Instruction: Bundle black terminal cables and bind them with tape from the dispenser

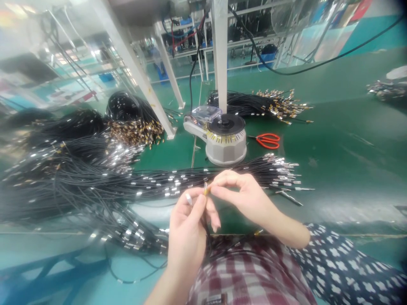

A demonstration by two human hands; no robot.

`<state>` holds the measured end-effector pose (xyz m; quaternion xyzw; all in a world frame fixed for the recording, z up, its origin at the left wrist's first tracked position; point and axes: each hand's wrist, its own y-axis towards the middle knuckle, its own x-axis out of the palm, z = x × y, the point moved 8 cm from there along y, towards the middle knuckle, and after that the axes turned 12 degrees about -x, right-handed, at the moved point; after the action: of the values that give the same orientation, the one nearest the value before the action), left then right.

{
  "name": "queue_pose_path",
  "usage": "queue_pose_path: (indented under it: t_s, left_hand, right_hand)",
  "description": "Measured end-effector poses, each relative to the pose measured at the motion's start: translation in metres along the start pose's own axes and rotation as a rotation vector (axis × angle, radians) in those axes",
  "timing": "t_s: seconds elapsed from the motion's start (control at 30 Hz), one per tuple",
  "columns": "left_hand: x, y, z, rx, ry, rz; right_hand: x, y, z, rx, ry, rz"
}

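Observation:
My left hand [189, 224] is closed around a black cable [208, 239], which hangs down from the fingers toward the lap. Thumb and forefinger pinch it near a small yellow piece [206, 190] with a shiny end. My right hand [243, 192] meets it there, thumb and forefinger pressed together at the yellow piece. Whether that piece is tape or part of the cable end is too small to tell. Just behind the hands lies a long bundle of black cables [178, 180] with white labels and silver tips to the right.
A round tape dispenser [226, 148] with yellow strips stands beyond the bundle. Red-handled scissors [267, 140] lie to its right. More cable bundles [133, 131] fill the left, and another bundle [254, 103] lies behind. White posts [222, 63] rise from the green table [333, 140].

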<state>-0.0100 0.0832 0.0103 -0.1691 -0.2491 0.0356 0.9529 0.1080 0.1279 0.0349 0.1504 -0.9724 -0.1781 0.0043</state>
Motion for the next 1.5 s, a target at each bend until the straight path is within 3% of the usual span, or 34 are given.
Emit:
queue_pose_path:
  t_s: [0.17, 0.4, 0.87, 1.03, 1.27, 1.5]
  left_hand:
    - [0.001, -0.001, 0.002, 0.065, -0.007, -0.003]
    - [0.002, -0.001, -0.002, 0.051, -0.034, -0.046]
    - [0.004, 0.005, -0.013, -0.082, -0.081, -0.145]
    - [0.003, 0.004, -0.013, -0.115, -0.075, -0.109]
    - [-0.002, 0.005, -0.015, -0.135, -0.042, -0.057]
    - [0.003, 0.002, -0.014, -0.119, -0.05, -0.075]
  right_hand:
    - [0.0, 0.0, 0.0, 0.003, -0.031, 0.02]
    - [0.005, -0.002, 0.007, 0.07, 0.074, 0.03]
    - [0.017, -0.006, 0.017, 0.04, 0.332, 0.013]
    - [0.015, -0.007, 0.017, 0.0, 0.302, -0.001]
    - [0.005, -0.007, -0.006, -0.144, 0.083, 0.05]
    - [0.007, -0.003, 0.005, -0.055, 0.172, -0.026]
